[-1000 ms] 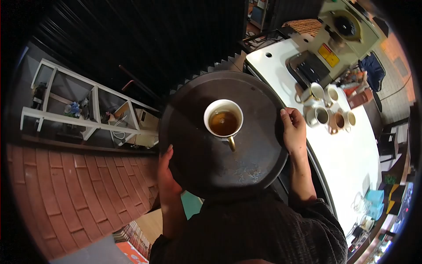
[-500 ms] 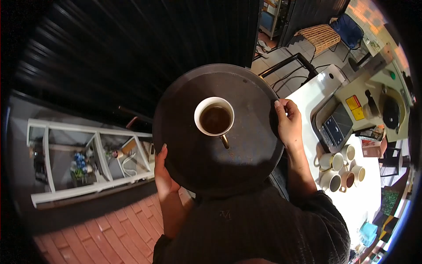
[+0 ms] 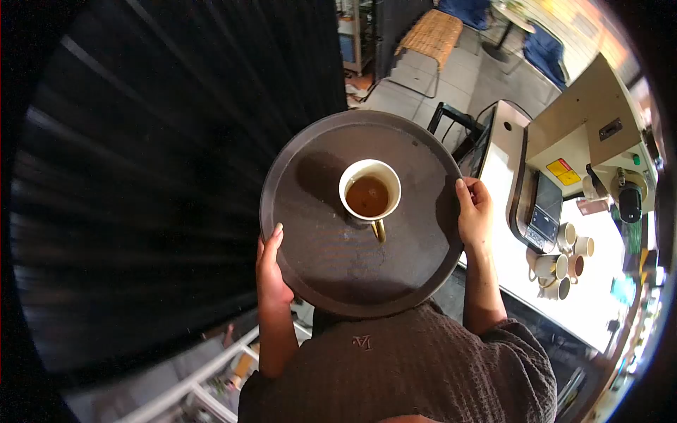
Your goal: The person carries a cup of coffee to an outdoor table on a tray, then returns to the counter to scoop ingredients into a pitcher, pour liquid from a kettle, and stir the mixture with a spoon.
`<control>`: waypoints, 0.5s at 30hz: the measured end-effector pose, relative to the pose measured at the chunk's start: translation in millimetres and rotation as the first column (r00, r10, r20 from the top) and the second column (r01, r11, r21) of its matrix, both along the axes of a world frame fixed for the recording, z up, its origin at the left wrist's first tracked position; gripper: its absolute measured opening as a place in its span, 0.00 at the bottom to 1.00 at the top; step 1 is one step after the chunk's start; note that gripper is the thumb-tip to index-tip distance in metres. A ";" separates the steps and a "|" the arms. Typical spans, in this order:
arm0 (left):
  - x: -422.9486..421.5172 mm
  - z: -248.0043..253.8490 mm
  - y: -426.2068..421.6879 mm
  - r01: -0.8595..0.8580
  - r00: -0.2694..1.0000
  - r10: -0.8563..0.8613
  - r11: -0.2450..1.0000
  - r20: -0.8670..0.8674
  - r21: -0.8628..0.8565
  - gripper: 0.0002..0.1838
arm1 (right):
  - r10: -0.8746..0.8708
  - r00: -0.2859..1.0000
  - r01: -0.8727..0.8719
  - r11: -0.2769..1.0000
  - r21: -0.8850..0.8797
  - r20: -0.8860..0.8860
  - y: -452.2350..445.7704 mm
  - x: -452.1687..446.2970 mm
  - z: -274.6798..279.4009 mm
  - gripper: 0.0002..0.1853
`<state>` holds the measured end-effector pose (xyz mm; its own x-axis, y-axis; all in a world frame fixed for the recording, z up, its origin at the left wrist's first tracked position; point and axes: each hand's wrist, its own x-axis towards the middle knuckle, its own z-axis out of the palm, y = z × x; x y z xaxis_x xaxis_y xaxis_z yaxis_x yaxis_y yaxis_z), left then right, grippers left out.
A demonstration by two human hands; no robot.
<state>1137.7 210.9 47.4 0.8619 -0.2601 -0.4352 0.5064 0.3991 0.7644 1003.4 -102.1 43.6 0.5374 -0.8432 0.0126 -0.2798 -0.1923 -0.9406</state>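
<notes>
A round dark tray (image 3: 331, 264) is held between both hands in front of the body. My left hand (image 3: 272, 271) grips its left rim, thumb on the edge and the other fingers hidden beneath. On the right rim, my right hand (image 3: 475, 217) is closed, its thumb on top. A white cup (image 3: 369, 189) with a gold handle stands upright near the middle of the tray, holding brown liquid.
To the right, a white counter (image 3: 589, 310) bears a beige machine (image 3: 589, 134), a black scale (image 3: 546, 210) and several cups (image 3: 552, 266). A dark ribbed wall (image 3: 162, 176) fills the left. A woven bench (image 3: 431, 39) and blue chairs (image 3: 544, 53) are farther back.
The view has turned leftward past the counter, with the white shelf shifting down and the seating area coming into view. Both hands keep hold of the tray, and the cup remains upright.
</notes>
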 end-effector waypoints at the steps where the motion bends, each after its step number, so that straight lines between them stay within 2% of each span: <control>1: 23.8 1.3 -8.1 0.041 0.999 -0.041 0.999 0.000 -0.002 0.25 | -0.041 0.999 0.041 0.999 -0.002 0.000 -1.0 8.3 -0.7 0.12; 4: 83.4 8.5 -35.8 0.250 0.968 -0.252 0.964 -0.014 -0.087 0.25 | -0.164 0.982 0.164 0.986 0.009 0.092 -4.3 27.0 0.2 0.12; 7: 134.2 4.5 -75.0 0.370 0.929 -0.369 0.928 0.033 -0.038 0.24 | -0.299 0.949 0.298 0.954 0.029 0.096 -17.0 43.7 7.1 0.12; 9: 164.2 -1.4 -105.8 0.437 0.899 -0.436 0.899 0.037 -0.025 0.24 | -0.405 0.913 0.404 0.914 0.039 0.035 -30.1 53.5 7.5 0.12; 10: 177.4 -2.8 -123.6 0.480 0.877 -0.478 0.877 0.054 -0.017 0.24 | -0.420 0.904 0.418 0.908 0.038 0.082 -40.3 55.9 -1.4 0.12; 13: 208.9 -2.4 -178.5 0.573 0.818 -0.571 0.820 0.076 -0.011 0.23 | -0.527 0.848 0.525 0.850 0.053 0.062 -64.1 67.9 -5.4 0.12; 15: 233.3 1.3 -221.4 0.648 0.759 -0.643 0.762 0.101 -0.013 0.23 | -0.593 0.790 0.588 0.805 0.084 0.156 -80.8 77.4 -10.1 0.12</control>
